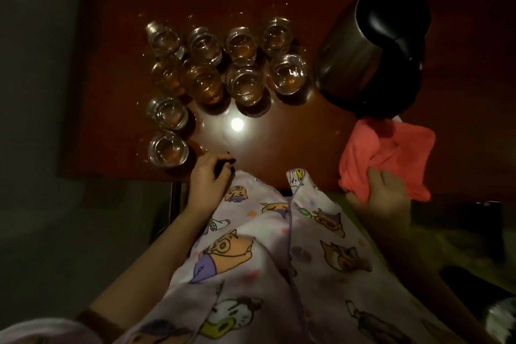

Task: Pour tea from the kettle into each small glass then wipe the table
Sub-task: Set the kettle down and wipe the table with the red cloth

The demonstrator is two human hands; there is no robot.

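Several small glasses [245, 84] holding amber tea stand in rows on the dark brown table [293, 131]. A steel kettle [371, 47] with a black lid and handle stands upright to their right. Just in front of the kettle lies a crumpled pink cloth [391, 153] at the table's near right edge. My right hand [382, 193] grips the cloth's near corner. My left hand [209, 173] rests on the table's front edge beside the nearest glass [168, 149], fingers curled with nothing in them.
A lamp's bright reflection [236, 123] shines on the table in front of the glasses. Small droplets glint on the table around the glasses. My cartoon-print clothing [265, 260] fills the foreground. A grey floor lies left of the table.
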